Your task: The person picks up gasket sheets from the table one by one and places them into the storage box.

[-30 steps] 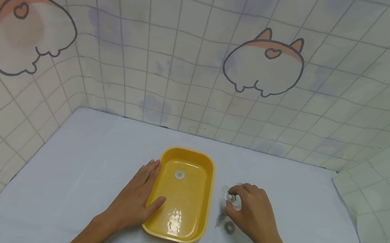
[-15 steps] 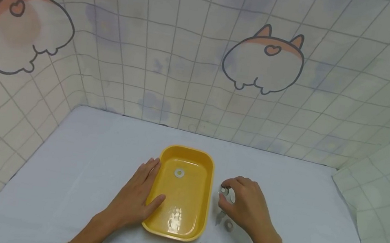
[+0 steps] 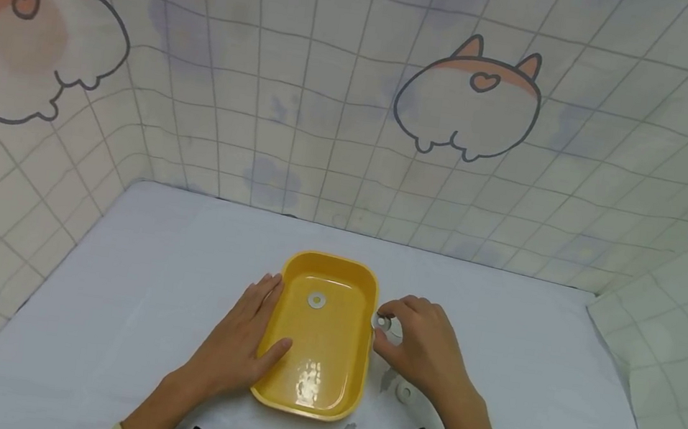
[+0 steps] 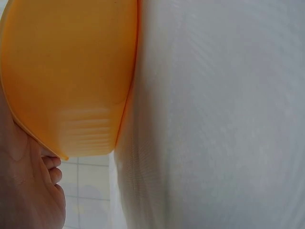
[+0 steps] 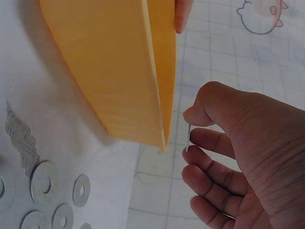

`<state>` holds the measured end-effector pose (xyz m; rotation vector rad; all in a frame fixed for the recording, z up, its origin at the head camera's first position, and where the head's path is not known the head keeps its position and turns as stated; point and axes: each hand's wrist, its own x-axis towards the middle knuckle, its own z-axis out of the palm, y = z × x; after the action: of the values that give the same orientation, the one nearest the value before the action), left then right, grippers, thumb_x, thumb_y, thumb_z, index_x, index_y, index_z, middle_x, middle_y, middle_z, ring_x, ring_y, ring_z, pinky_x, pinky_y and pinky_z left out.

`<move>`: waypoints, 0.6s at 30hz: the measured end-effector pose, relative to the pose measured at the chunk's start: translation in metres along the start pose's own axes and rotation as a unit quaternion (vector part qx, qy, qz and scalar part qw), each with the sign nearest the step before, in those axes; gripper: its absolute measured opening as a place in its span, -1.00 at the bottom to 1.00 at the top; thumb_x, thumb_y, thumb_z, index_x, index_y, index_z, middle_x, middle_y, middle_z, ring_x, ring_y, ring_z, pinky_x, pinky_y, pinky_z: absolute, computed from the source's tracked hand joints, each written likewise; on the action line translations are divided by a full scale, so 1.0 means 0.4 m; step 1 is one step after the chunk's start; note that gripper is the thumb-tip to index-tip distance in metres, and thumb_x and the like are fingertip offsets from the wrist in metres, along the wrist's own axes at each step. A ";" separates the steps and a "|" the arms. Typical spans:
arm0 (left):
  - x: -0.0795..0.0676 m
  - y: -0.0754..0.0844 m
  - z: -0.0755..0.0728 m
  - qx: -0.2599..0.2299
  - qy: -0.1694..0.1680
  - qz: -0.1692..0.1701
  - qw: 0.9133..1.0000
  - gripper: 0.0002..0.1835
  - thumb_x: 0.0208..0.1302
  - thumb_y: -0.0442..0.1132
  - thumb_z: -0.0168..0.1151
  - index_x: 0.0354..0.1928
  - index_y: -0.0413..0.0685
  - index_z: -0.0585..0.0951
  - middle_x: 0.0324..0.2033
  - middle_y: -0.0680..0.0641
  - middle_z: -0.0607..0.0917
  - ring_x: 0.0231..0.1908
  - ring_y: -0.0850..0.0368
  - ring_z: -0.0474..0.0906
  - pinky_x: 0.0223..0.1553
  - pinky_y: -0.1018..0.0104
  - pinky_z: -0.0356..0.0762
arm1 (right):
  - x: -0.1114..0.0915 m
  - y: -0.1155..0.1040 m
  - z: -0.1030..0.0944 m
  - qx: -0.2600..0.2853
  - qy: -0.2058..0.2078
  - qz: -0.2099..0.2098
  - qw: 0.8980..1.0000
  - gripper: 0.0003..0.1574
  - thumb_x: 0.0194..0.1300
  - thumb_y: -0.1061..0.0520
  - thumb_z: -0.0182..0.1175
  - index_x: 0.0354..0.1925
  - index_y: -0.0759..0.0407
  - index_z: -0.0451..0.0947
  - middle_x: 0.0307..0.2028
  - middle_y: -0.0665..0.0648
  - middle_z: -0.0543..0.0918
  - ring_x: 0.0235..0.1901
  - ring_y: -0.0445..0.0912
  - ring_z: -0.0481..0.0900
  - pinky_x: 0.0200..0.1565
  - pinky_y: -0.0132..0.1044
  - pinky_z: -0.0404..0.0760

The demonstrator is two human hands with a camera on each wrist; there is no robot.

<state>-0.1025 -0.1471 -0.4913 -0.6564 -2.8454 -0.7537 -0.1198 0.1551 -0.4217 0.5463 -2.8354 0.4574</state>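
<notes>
A yellow tray point(image 3: 315, 356) sits on the white table point(image 3: 111, 300) and holds 1 metal washer point(image 3: 316, 301) near its far end. The left hand point(image 3: 238, 349) lies along the tray's left rim, fingers straight and close together, thumb over the rim on the inside. The right hand point(image 3: 424, 352) pinches a second washer point(image 3: 383, 322) between thumb and forefinger, held edge-on just beside the tray's right rim; its other fingers are loosely curled. More loose washers point(image 5: 45, 183) lie on the table beside the tray, near a scrap of grey tape point(image 5: 21, 136). Compared with 1 second ago, the right hand has lifted its washer off the table and carried it leftward, toward the tray; the left hand and the washer inside have stayed put. No writing or brand can be read anywhere.
</notes>
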 end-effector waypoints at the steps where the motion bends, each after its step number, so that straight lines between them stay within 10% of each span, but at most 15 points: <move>1: 0.000 0.000 0.000 0.000 0.001 0.000 1.000 -0.05 0.51 0.12 0.16 0.68 -0.26 0.03 0.69 -0.19 0.10 0.70 -0.14 -0.01 0.67 0.51 -0.56 | 0.003 -0.002 0.000 0.001 -0.002 0.000 1.000 -0.74 0.19 0.00 0.50 -0.16 0.06 0.79 -0.21 0.02 0.81 -0.15 -0.01 0.71 0.04 -0.08 0.77; 18: -0.004 -0.003 0.004 0.008 0.013 0.011 1.000 -0.05 0.52 0.13 0.13 0.69 -0.23 0.01 0.70 -0.17 0.08 0.71 -0.15 -0.03 0.70 0.43 -0.53 | 0.067 -0.026 0.015 0.028 -0.011 -0.039 0.999 -0.75 0.15 0.05 0.45 -0.18 0.09 0.79 -0.26 0.04 0.80 -0.28 -0.04 0.65 -0.11 -0.17 0.71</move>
<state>-0.1017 -0.1480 -0.4934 -0.6684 -2.8140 -0.7293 -0.1409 0.1352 -0.4175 0.6742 -2.8176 0.5199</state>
